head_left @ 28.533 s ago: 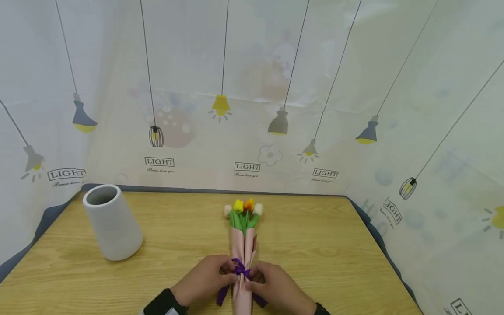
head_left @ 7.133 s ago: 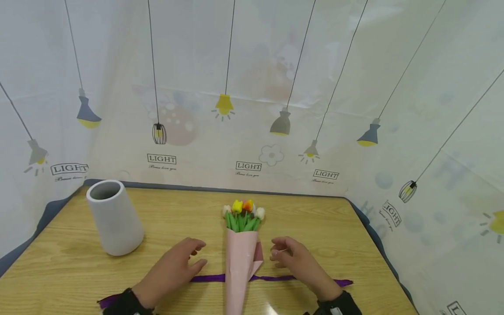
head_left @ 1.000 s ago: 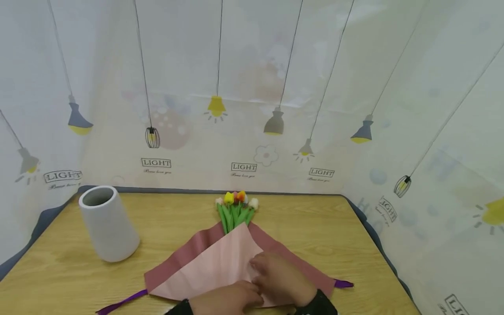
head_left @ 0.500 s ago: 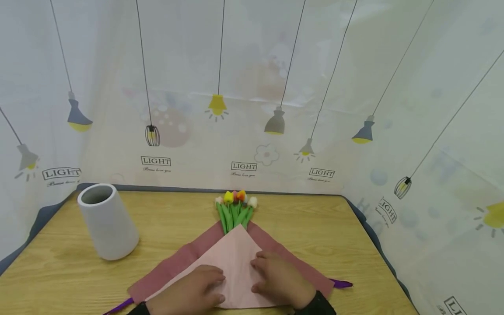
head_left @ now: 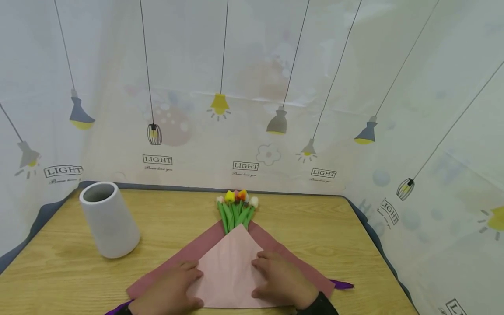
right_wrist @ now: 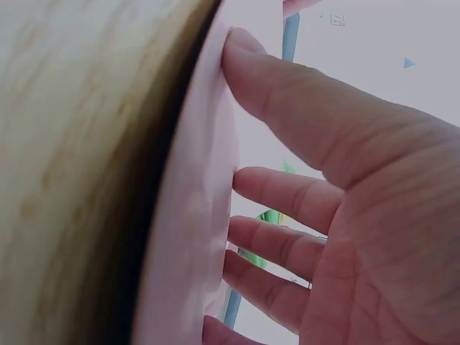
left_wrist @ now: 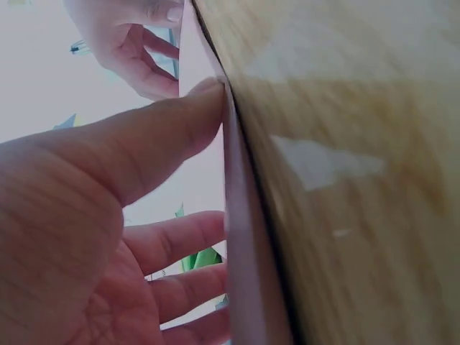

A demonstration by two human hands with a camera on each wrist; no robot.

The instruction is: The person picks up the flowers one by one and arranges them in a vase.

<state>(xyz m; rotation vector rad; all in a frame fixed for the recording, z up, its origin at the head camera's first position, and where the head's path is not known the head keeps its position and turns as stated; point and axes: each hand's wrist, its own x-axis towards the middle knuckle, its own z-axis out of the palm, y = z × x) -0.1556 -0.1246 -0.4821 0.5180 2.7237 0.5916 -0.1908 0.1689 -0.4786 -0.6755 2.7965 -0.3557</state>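
Note:
A sheet of pink wrapping paper [head_left: 228, 275] lies spread on the table, its pale flap folded up over a darker pink layer. The artificial tulips [head_left: 236, 214] lie with yellow, orange and white heads past the flap's tip, their stems hidden beneath it. My left hand [head_left: 169, 286] rests on the flap's left side, fingers spread and fingertips touching the paper. On the right side my right hand [head_left: 281, 280] presses with its fingertips and thumb; the right wrist view shows the fingers [right_wrist: 280, 244] apart. Purple ribbon [head_left: 341, 285] pokes out under both ends of the sheet, mostly hidden.
A white vase [head_left: 112, 232] stands upright at the left of the wooden table [head_left: 315, 218], its mouth open. Behind the table's far edge hangs a pale cloth [head_left: 189, 61] printed with lamps.
Earlier the bouquet was tied with the ribbon, then untied but still rolled. Its paper is now unfolded and flat. In the last second my left hand moved left across the flap; the right stayed put.

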